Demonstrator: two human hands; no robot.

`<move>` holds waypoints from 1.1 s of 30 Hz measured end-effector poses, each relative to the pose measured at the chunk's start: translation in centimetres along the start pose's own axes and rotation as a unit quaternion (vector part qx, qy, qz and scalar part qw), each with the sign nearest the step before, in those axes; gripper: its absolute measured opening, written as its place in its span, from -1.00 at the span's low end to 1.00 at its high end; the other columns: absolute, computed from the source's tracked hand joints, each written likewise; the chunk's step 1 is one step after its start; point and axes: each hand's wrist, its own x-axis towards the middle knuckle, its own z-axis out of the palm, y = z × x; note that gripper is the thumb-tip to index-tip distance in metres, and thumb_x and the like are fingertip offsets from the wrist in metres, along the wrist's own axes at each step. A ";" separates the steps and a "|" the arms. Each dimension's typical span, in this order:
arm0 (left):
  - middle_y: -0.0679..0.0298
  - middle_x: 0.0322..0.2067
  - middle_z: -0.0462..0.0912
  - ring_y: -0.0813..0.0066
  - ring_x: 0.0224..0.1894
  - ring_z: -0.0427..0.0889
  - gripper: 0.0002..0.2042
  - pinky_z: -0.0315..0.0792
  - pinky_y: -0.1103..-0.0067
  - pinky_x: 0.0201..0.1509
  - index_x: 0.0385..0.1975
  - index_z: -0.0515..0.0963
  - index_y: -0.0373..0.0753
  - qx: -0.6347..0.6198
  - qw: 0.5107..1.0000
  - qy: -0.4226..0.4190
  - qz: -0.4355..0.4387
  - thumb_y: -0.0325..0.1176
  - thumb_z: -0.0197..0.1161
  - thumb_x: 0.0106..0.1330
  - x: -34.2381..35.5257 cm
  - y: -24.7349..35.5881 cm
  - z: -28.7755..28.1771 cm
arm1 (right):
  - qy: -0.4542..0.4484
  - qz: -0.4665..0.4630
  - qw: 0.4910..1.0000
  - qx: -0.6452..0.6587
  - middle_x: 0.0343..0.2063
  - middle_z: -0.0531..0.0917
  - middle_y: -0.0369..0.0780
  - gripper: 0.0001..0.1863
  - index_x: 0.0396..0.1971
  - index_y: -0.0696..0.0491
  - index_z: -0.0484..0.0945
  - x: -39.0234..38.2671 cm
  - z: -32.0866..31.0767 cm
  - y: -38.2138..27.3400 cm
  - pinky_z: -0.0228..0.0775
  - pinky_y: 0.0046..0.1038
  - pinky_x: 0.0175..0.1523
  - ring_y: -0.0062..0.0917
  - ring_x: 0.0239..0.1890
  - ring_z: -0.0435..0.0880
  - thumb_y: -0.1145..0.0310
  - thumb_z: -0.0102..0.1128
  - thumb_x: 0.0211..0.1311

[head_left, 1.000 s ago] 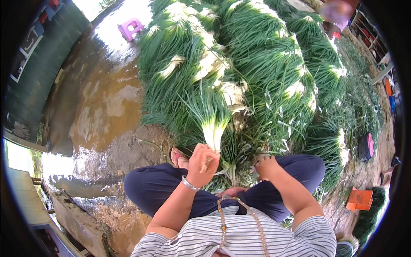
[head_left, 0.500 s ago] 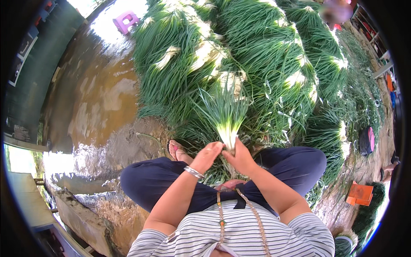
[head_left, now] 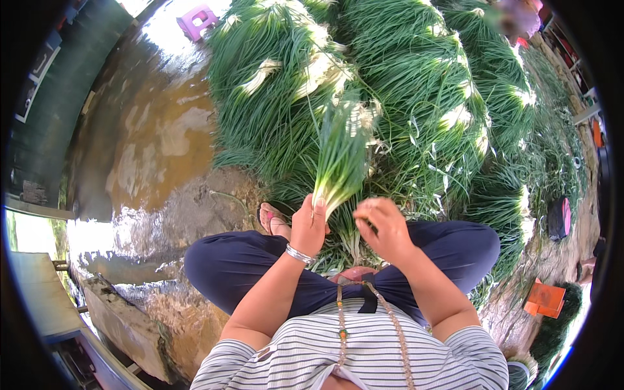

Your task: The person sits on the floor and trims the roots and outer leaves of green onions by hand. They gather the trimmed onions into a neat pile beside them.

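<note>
The left hand (head_left: 309,224) held a small bunch of green onions (head_left: 341,156) near its white ends, with the fingers clamped around it. The green tops pointed away, in front of the big onion piles (head_left: 403,84). The right hand (head_left: 388,231) was just beside the bunch. Its fingers were bent, but I could not tell if they pinched anything. A pink stool (head_left: 186,27) stood far off on the left.

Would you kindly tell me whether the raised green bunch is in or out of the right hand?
Out: the left hand grips the raised green bunch near its pale end; the right hand is apart.
</note>
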 end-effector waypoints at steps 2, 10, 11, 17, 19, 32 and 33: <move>0.30 -0.65 0.49 0.59 -0.74 0.45 -0.66 0.35 0.63 -0.63 -0.15 0.41 -0.33 0.079 0.997 0.005 0.023 -0.14 -0.14 0.46 -0.7 1.1 0.3 | 0.061 -0.049 0.997 -0.029 -0.22 0.57 -0.20 -0.81 -0.31 0.06 0.54 3.0 -0.8 -0.8 0.39 -0.29 -0.05 -0.27 -0.15 0.53 0.47 0.25 0.01; 0.23 -0.51 0.55 0.56 -0.65 0.53 -0.68 0.44 0.65 -0.56 0.03 0.33 -0.36 0.037 0.997 0.036 0.050 -0.27 -0.03 0.42 -1.1 0.0 0.7 | -0.003 0.039 0.996 -0.078 -0.28 0.56 -0.22 -0.76 -0.29 0.07 0.47 4.1 0.2 1.6 0.31 -0.30 -0.10 -0.31 -0.23 0.50 0.48 0.24 0.00; 0.23 -0.47 0.55 0.58 -0.61 0.54 -0.68 0.46 0.66 -0.53 0.04 0.32 -0.36 0.014 0.998 0.044 0.048 -0.30 -0.02 0.41 -1.1 -0.2 0.7 | -0.001 0.039 0.997 -0.069 -0.33 0.55 -0.25 -0.74 -0.26 0.03 0.49 4.1 0.1 1.7 0.30 -0.30 -0.13 -0.33 -0.29 0.49 0.46 0.26 -0.01; 0.27 -0.31 0.55 0.67 -0.43 0.54 -0.67 0.52 0.70 -0.44 0.08 0.29 -0.37 -0.072 0.996 0.054 0.019 -0.35 0.02 0.39 -0.9 -0.2 0.7 | -0.023 -0.051 0.996 -0.074 -0.37 0.53 -0.26 -0.74 -0.28 0.01 0.52 5.2 -0.3 1.6 0.37 -0.33 -0.21 -0.34 -0.35 0.48 0.53 0.27 -0.04; 0.28 -0.31 0.55 0.69 -0.42 0.53 -0.65 0.52 0.71 -0.43 0.08 0.28 -0.36 -0.079 0.995 0.054 0.032 -0.31 0.02 0.40 -1.0 -0.2 0.6 | -0.020 -0.088 0.993 -0.079 -0.38 0.52 -0.25 -0.74 -0.30 0.03 0.52 5.8 -0.8 1.1 0.39 -0.35 -0.26 -0.34 -0.37 0.48 0.55 0.28 -0.06; 0.35 -0.47 0.48 0.76 -0.62 0.43 -0.70 0.29 0.82 -0.63 -0.01 0.31 -0.26 -0.171 0.983 -0.052 -0.038 -0.18 -0.16 0.48 -1.4 1.0 0.5 | -0.109 0.027 0.993 0.031 -0.31 0.53 -0.13 -0.65 -0.15 0.09 0.52 5.6 0.1 0.3 0.41 -0.31 -0.12 -0.21 -0.21 0.53 0.42 0.26 -0.02; 0.35 -0.47 0.47 0.75 -0.62 0.42 -0.69 0.30 0.82 -0.62 -0.03 0.31 -0.27 -0.150 0.987 -0.056 -0.007 -0.16 -0.16 0.47 -1.3 0.6 0.5 | -0.138 0.057 0.986 0.077 -0.29 0.53 -0.13 -0.68 -0.18 0.11 0.54 5.7 0.0 0.1 0.41 -0.31 -0.10 -0.21 -0.20 0.53 0.42 0.25 -0.01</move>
